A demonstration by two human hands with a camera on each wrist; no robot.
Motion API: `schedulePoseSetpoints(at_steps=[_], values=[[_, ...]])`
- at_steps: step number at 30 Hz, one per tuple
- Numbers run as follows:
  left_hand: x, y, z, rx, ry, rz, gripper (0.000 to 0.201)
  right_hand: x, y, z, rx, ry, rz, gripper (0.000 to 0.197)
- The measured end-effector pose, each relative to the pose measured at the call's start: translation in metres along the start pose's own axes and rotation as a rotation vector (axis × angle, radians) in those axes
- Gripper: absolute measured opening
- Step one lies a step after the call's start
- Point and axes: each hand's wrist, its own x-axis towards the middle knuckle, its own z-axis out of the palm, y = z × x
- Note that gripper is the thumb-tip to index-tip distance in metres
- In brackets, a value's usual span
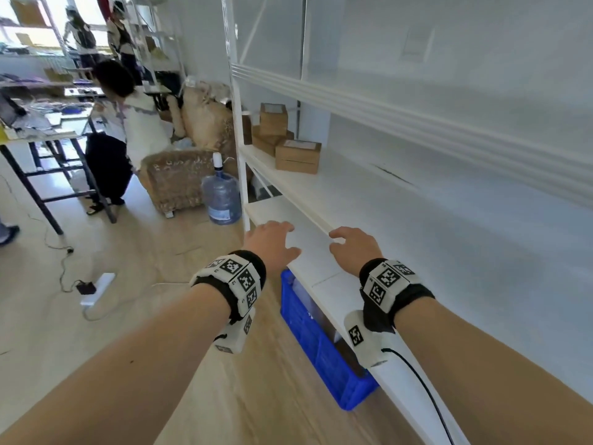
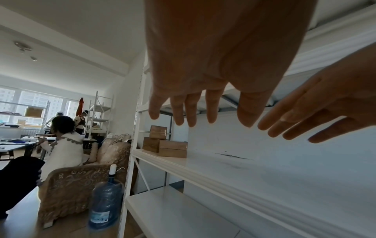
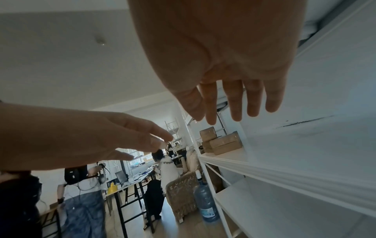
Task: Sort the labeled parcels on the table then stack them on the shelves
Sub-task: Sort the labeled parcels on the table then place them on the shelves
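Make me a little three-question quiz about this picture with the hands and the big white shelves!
1. True or false: the left hand holds a brown cardboard parcel.
2. What stands on the floor beside the white metal shelf unit? A) a clear blue water jug B) a red bucket C) a green chair
3. Fill in: the bin under the lowest shelf, near the right hand, is coloured ____.

Key: 1 false, both hands are empty and open; 2 A; 3 blue.

Five cardboard parcels (image 1: 297, 155), one water bottle (image 1: 221, 200), one blue crate (image 1: 324, 354), two hands.
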Motion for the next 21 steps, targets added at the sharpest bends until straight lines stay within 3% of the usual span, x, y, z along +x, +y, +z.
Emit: schedulePoseSetpoints(at_steps=[9, 13, 21], values=[[0.119, -0.078, -0.02, -0.075, 0.014, -0.006, 0.055, 0.142, -0.035, 0.031, -0.027, 0.008, 0.017, 0.039], [0.194, -0.109, -0.029, -0.03, -0.005, -0.003, 0.054, 0.225, -0.047, 0.044, 0.023, 0.018, 0.03, 0.039], [0.364, -0.136, -0.072, -0.113, -0.011, 0.026, 0.053, 0.386, -0.062, 0.017, 0.038, 0.095, 0.147, 0.038]])
